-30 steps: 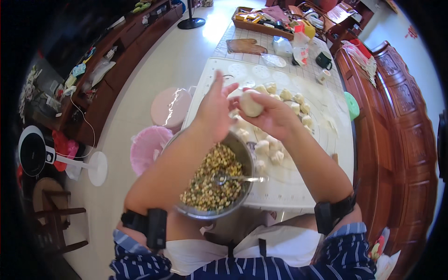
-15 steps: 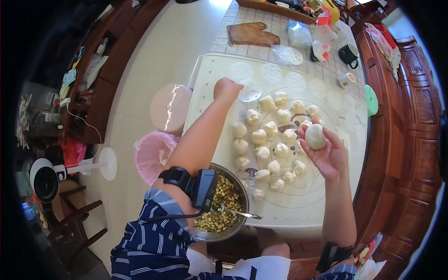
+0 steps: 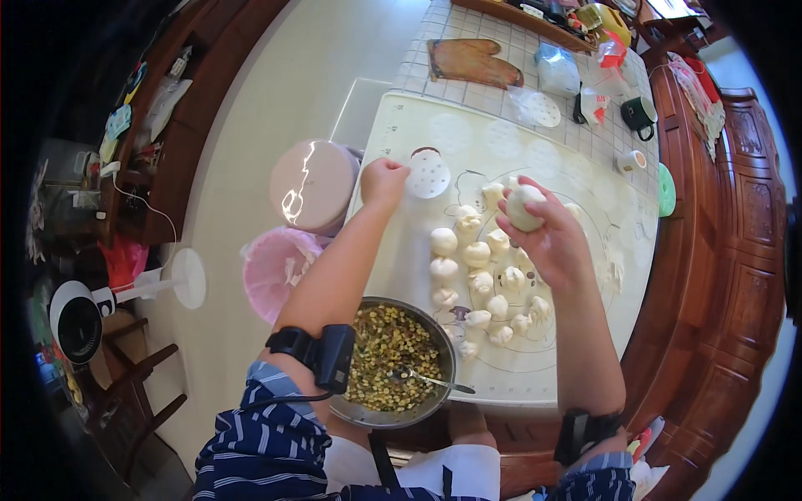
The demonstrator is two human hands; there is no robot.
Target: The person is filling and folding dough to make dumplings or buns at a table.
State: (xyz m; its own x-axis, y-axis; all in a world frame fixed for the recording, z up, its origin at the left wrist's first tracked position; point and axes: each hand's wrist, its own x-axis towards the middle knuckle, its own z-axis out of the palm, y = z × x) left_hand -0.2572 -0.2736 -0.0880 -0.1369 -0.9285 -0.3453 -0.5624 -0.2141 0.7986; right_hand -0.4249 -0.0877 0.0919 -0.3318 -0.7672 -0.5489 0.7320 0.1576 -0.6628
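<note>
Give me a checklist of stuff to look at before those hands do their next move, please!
1. Dough ball held: ok, the fingers of the right hand curl around it.
2. Right hand free: not ok, it has the ball in it.
3. White disc with holes caught: ok, the left hand seems to pinch its edge.
4. Disc flat on the mat: cannot tell from above.
5. Hidden side of the ball smooth: cannot tell, it faces away.
6. Spoon in the metal bowl: ok, its handle reaches over the rim.
</note>
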